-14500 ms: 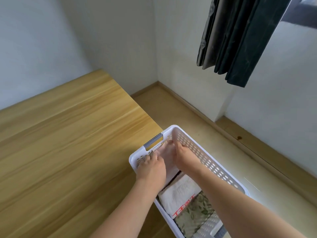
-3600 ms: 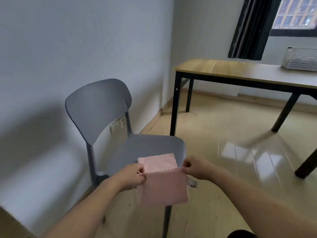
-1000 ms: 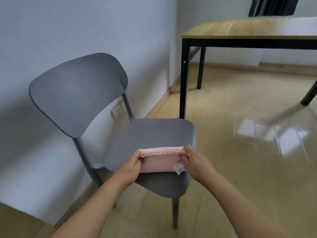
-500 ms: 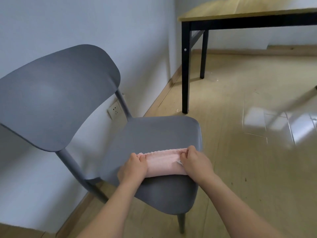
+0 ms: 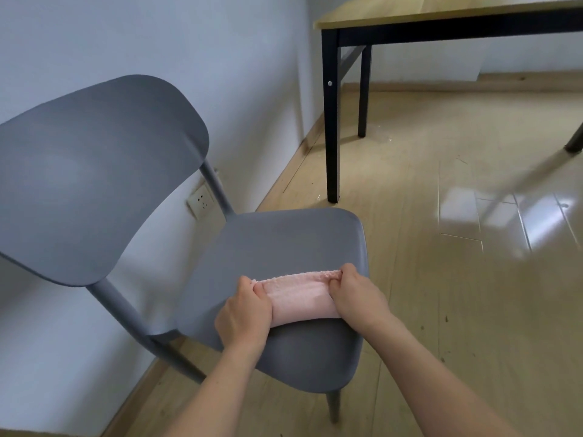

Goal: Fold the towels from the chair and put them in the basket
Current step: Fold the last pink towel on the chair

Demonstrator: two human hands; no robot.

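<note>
Towel (image 5: 299,299), pink and soft-napped, lies on the chair (image 5: 284,241) seat near its front edge, folded into a narrow oblong band. Its far long edge is fuzzy and slightly rolled, the terry pile showing as a pale ridge; the near edge curves down a little toward me. I see my left hand (image 5: 244,313) closed on the band's left end, thumb and fingers pinching the cloth at the top corner, knuckles up. My right hand (image 5: 356,298) grips the right end the same way, fingers curled over the fuzzy edge, palm pressing the fabric against the seat. Both bare forearms come up from the lower edge of the view.

That chair is matte grey plastic, smooth, with a broad rounded backrest, a seat of rounded corners, and slim grey tube legs. It stands beside a pale blue-white wall (image 5: 126,42), where a white socket (image 5: 202,201) sits low behind the backrest strut. Beyond the chair I see a table (image 5: 441,11) with a light wood-grain top and square black metal legs. My view of the floor (image 5: 473,279) shows glossy pale wood planks, with bright window reflections to the right. A wooden skirting runs along the foot of the wall.
</note>
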